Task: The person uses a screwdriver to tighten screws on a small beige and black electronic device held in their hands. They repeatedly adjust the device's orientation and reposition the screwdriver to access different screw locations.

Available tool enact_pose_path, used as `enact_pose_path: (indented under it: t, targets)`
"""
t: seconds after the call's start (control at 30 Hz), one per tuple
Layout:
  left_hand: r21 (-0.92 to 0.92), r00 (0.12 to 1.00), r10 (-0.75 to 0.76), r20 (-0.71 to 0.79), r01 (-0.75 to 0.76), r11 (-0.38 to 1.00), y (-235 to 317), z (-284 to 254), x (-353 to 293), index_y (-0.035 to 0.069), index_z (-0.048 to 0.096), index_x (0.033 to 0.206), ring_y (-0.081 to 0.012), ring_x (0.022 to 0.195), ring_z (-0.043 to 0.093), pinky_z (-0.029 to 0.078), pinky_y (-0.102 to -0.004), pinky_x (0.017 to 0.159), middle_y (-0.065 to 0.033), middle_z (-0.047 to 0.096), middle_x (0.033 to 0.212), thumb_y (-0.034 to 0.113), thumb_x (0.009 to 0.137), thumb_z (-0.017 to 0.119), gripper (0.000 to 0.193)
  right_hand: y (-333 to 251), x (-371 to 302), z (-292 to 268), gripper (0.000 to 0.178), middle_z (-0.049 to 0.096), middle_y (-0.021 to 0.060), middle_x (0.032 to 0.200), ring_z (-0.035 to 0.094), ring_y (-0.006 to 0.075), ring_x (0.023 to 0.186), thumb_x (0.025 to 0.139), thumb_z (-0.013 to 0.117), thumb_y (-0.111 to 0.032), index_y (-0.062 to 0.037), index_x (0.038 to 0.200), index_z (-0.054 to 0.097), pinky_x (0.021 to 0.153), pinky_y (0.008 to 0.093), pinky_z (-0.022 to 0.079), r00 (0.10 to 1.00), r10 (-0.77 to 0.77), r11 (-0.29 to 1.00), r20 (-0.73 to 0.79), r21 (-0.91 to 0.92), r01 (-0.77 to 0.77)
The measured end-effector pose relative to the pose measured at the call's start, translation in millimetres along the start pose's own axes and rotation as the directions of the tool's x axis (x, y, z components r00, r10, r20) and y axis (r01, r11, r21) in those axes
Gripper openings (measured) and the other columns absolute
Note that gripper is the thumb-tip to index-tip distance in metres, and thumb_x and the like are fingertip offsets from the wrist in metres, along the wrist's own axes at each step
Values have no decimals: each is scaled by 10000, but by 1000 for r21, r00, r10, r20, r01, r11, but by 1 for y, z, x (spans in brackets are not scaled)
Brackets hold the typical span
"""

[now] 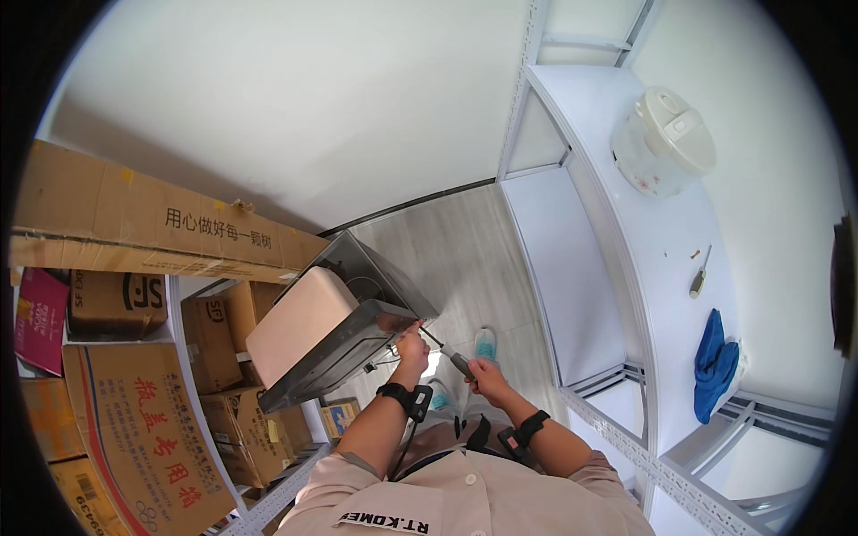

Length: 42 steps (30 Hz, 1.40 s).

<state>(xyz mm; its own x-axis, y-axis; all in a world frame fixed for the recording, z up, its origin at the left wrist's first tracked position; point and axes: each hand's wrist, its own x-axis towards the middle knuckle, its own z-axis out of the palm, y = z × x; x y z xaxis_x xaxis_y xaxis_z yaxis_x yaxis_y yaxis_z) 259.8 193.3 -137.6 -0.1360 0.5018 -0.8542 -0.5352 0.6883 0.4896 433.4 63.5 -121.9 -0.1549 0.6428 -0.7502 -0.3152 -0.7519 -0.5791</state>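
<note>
My right hand (pixel 487 379) is wrapped round the grey handle of a screwdriver (pixel 460 363). Its dark shaft slants up and left to the corner of a black metal panel (pixel 344 344). At that same corner my left hand (pixel 412 348) is closed, fingertips pinched by the shaft's tip; what lies between them is too small to make out. The panel tilts on the near side of a dark grey, box-shaped casing (pixel 389 268). A pale pinkish box-like piece (pixel 299 326) shows between casing and cartons. Thin dark wires hang below the panel.
Shelves with cardboard boxes (pixel 143 438) stand at the left, under a long carton (pixel 179 219). On the white shelf (pixel 617 161) at the right are a clear lidded bucket (pixel 663 143), another screwdriver (pixel 701 275), small screws and a blue cloth (pixel 713 366). My feet are on the grey floor (pixel 465 241).
</note>
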Motion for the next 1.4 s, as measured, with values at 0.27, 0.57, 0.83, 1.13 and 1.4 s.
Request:
enact_pose_path:
  t: [0.27,0.57,0.83,1.13,1.4]
  targets:
    - [0,999,35,9,-35,999,-3,1,-4,130,649,953,-61,388,259,200,-240,363,64,278,534,245,939,567,141,5,1,0,294,585,42,812,501,97,599,947,578,-212,-42,1183,539,526,250,413,991,-112,991,-66,-83,107]
    - [-33,999,21,25,-20,999,-3,0,-2,136,648,953,-59,393,256,210,-239,364,68,266,539,228,946,558,128,3,-4,-5,309,590,28,905,524,100,692,906,631,-162,-66,1186,544,600,258,447,966,-248,936,-76,-276,218]
    - [-36,1000,-20,19,21,999,-1,0,-3,115,631,947,-77,440,282,245,-247,396,52,286,567,227,963,537,148,0,-8,-6,321,597,39,923,523,107,698,903,630,-167,-70,1196,541,615,262,450,963,-254,929,-87,-299,218]
    - [4,1000,10,-21,-10,1000,-6,0,2,133,635,930,-85,425,294,242,-248,386,41,336,560,244,958,551,142,15,-14,-30,315,604,48,925,526,111,692,902,622,-159,-71,1194,543,614,270,461,963,-236,958,-129,-200,207]
    - [206,997,-30,72,15,978,-1,-12,-4,55,642,1009,-91,391,298,226,-262,346,32,362,598,210,914,597,187,3,-20,-35,314,608,49,930,530,116,684,913,607,-143,-70,1207,522,610,269,464,970,-223,973,-92,-87,215]
